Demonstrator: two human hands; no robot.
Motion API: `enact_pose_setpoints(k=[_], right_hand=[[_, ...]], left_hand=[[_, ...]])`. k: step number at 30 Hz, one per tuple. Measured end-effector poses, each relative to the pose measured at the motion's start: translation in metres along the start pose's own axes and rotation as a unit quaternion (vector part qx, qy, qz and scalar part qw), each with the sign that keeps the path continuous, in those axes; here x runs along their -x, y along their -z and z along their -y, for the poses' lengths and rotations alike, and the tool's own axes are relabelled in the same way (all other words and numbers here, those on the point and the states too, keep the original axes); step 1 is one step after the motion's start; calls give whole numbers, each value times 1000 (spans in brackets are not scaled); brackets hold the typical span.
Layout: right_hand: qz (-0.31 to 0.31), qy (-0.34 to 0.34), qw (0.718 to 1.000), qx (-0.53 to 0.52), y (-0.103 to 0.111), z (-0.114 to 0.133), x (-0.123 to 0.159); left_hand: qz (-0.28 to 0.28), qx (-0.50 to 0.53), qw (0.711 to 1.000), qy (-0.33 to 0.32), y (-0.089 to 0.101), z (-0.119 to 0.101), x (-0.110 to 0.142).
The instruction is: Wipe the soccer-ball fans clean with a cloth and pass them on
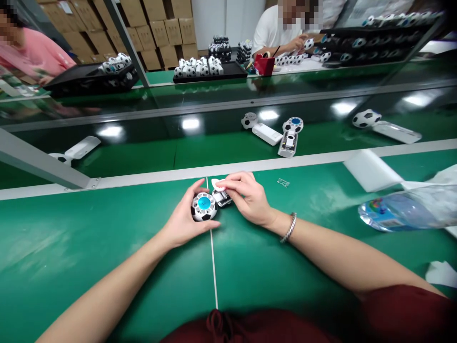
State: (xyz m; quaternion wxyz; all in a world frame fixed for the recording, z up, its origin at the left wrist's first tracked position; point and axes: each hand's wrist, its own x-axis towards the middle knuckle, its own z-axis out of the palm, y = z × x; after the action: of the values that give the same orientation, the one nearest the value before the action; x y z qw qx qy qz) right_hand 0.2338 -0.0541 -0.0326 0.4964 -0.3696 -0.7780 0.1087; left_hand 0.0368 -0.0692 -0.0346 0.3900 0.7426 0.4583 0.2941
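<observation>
My left hand [183,221] is wrapped round the football-patterned head [203,206] of a small toy with a blue round centre. It rests on the green table [107,247]. My right hand [246,196] pinches a small white cover piece [216,184] over the toy's open grey handle part [222,197]. A beaded bracelet sits on my right wrist.
On the conveyor belt [200,152] beyond lie more football toys: one open [291,136], a closed one [259,127], another at right [385,125], one at left [76,150]. A plastic water bottle [403,214] lies at right. Black trays of toys and two other people are across the belt.
</observation>
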Motion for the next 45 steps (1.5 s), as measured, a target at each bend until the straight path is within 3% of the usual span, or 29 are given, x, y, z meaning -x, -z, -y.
enact_pose_setpoints(k=[4,12,18,24,33,38,42,45], right_hand=[[18,28,999,18,-3,1,3],[124,191,966,122,-12,11,7],[78,159,971,158,-2,2,1],[4,60,995,79,5,1,-3],[5,34,999,38,5,0,-2],[-17,-24,1000,-3,5,-3,-6],[-28,-40,999,-23,5,-7,-8],[-25,-34,999,-15,4,-8,-9]], left_hand=[[-13,6,999,34,-4,2,1],[-20,-18,999,17,-10,-1,1],[-12,-19,1000,17,-9,2,0],[-10,-4,1000,6,-8,0,0],[0,0,1000,-1,-5,2,-1],[46,-39,998,-24,8,5,-3],[84,-169,978,-91,33,9,-29],[95,-308,930,-178,48,13,-73]])
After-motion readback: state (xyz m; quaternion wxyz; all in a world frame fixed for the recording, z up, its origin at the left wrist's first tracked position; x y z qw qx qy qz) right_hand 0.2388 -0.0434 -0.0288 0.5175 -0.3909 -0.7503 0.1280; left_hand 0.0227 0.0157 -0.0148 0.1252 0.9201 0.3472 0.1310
